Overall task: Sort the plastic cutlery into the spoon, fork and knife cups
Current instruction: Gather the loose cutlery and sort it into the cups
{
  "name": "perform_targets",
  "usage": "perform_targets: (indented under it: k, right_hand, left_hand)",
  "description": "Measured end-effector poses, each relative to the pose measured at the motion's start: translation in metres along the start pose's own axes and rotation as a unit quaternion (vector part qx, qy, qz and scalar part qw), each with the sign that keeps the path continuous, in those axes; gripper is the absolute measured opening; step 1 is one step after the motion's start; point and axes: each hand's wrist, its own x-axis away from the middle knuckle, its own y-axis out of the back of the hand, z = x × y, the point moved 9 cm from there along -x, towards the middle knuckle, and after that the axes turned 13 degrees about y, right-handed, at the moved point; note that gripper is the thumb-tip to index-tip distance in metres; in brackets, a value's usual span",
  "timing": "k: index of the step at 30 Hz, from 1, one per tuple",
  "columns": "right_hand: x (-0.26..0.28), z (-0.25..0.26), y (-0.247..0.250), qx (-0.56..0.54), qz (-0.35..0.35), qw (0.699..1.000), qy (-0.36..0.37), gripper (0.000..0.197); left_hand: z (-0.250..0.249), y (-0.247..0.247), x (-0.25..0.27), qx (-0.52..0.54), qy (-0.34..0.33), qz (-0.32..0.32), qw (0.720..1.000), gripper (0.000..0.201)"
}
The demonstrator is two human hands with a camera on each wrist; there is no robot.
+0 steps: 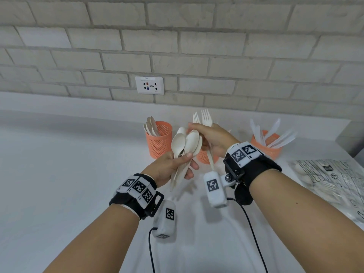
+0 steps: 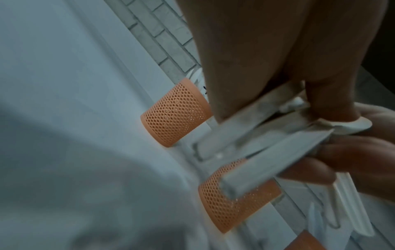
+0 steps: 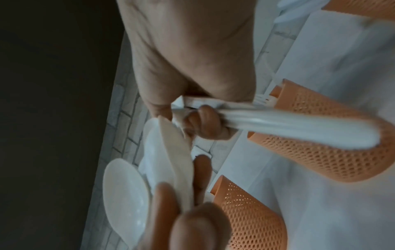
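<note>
My left hand [image 1: 185, 160] grips a bunch of white plastic spoons [image 1: 186, 143] by their handles, bowls up, above the counter. The spoon handles [image 2: 267, 135] cross its palm in the left wrist view. My right hand [image 1: 202, 134] is just right of the spoon bowls and curls round a few white forks [image 1: 204, 117], tines up. The fork handles [image 3: 299, 125] look blurred in the right wrist view. Its fingertips reach over the spoon bowls [image 3: 124, 191]. Three orange mesh cups stand behind: the spoon cup [image 1: 158, 143], the fork cup [image 1: 205, 159] partly hidden by my hands, and the knife cup [image 1: 272, 149].
A clear plastic bag [image 1: 334, 180] with more white cutlery lies on the white counter [image 1: 69, 164] at the right. A brick wall with a socket [image 1: 149, 85] stands behind the cups. Cables hang from both wrist cameras.
</note>
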Motion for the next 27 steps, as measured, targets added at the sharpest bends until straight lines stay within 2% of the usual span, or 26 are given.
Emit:
perform_targets:
  k: [4, 6, 9, 12, 14, 16, 20, 24, 25, 27]
  right_hand:
    - [-0.003, 0.028, 0.017, 0.062, -0.070, 0.994, 0.054, 0.037]
    - [-0.006, 0.043, 0.030, 0.016, -0.120, 0.991, 0.063, 0.038]
    - [-0.017, 0.072, 0.056, -0.082, -0.210, 0.964, 0.140, 0.026]
    - [-0.024, 0.093, 0.079, -0.058, -0.260, 0.933, 0.244, 0.015]
    - [-0.028, 0.098, 0.082, 0.000, -0.259, 0.918, 0.301, 0.012]
    - [-0.033, 0.092, 0.077, 0.053, -0.244, 0.914, 0.321, 0.011]
    - [-0.054, 0.051, 0.070, 0.113, -0.202, 0.938, 0.259, 0.012]
    - [-0.059, 0.022, 0.064, 0.216, -0.139, 0.951, 0.169, 0.039]
    - [-0.057, 0.024, 0.062, 0.227, -0.132, 0.949, 0.173, 0.048]
    - [-0.048, 0.045, 0.059, 0.248, -0.151, 0.927, 0.236, 0.058]
  left_hand:
    - [0.003, 0.005, 0.002, -0.043, -0.003, -0.001, 0.999, 0.016]
    - [0.005, 0.008, 0.003, -0.072, 0.003, -0.001, 0.997, 0.018]
    - [0.007, 0.018, 0.002, -0.062, 0.011, -0.018, 0.998, 0.016]
    - [0.008, 0.029, 0.000, -0.021, 0.013, -0.036, 0.999, 0.018]
    - [0.006, 0.031, -0.001, 0.011, 0.016, -0.038, 0.999, 0.020]
    - [0.003, 0.030, 0.000, 0.037, 0.013, -0.036, 0.999, 0.020]
    - [-0.002, 0.030, -0.002, 0.045, -0.004, -0.038, 0.998, 0.019]
    - [-0.004, 0.034, -0.002, 0.055, -0.018, -0.041, 0.997, 0.022]
    - [-0.005, 0.036, -0.002, 0.055, -0.023, -0.043, 0.997, 0.024]
    - [-0.007, 0.040, -0.003, 0.051, -0.035, -0.054, 0.997, 0.026]
